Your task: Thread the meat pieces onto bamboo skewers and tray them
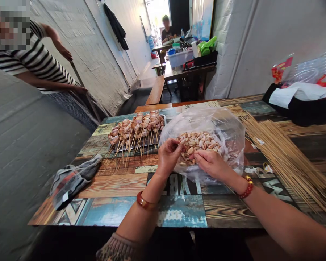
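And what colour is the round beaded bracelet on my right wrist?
The beaded bracelet is red with some gold-coloured parts, best seen in the head view.

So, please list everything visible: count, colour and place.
Table: one, multicoloured, foreground
Plastic bag: one, clear, table centre
Small pieces: many, pinkish, in bag
Tray: one, silvery, left of bag
Loaded skewers: many, pinkish, on tray
Bare sticks: many, tan, right of bag
Cloth: one, grey, table's left
Container: one, black, far right
Garment: one, black, left wall
People: two, striped and dark tops, left, back
Background clutter: several, mixed colours, behind
Bracelets: two, reddish, on wrists
Left hand: one, at pieces
Right hand: one, at pieces
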`<state>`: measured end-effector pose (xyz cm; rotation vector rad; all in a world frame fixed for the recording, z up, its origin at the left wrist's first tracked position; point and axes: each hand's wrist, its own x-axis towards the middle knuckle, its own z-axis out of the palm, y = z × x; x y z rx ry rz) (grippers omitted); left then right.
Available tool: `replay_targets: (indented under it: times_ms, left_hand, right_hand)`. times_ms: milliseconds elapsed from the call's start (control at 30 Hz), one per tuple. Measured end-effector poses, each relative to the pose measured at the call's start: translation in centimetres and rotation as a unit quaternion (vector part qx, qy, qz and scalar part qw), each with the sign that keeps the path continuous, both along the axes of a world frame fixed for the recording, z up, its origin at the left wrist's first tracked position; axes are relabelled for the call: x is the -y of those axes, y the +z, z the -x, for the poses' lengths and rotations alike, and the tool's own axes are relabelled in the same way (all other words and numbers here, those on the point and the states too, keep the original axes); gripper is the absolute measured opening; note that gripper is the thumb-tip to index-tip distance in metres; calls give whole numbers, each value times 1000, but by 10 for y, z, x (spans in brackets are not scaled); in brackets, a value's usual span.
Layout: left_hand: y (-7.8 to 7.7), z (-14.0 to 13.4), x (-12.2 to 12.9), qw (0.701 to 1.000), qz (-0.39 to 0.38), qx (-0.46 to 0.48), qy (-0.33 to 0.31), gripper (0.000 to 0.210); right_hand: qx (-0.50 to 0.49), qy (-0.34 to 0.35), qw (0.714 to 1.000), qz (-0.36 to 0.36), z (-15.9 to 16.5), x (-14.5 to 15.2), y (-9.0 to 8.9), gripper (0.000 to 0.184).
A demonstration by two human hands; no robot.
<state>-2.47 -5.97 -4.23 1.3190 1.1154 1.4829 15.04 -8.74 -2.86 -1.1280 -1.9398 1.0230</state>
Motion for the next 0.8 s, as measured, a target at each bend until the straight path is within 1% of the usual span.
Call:
replay_targets:
  times_ms: [167,367,533,800]
  left_hand:
    - [0,3,0,999,-8,-45,7,25]
    - [2,5,2,999,23,-37,-3,26]
    - [2,6,3,997,27,-67,-4,25]
    - [-3,7,2,995,12,-102,-4,21]
  right_hand:
    - [17,-3,999,-39,-1,-2,-2,31]
    - [25,-4,997,-77,-1,-3,-7,30]
    - [31,-5,996,-85,0,-3,-11,29]
    - [31,-9,996,-85,1,-5,-12,28]
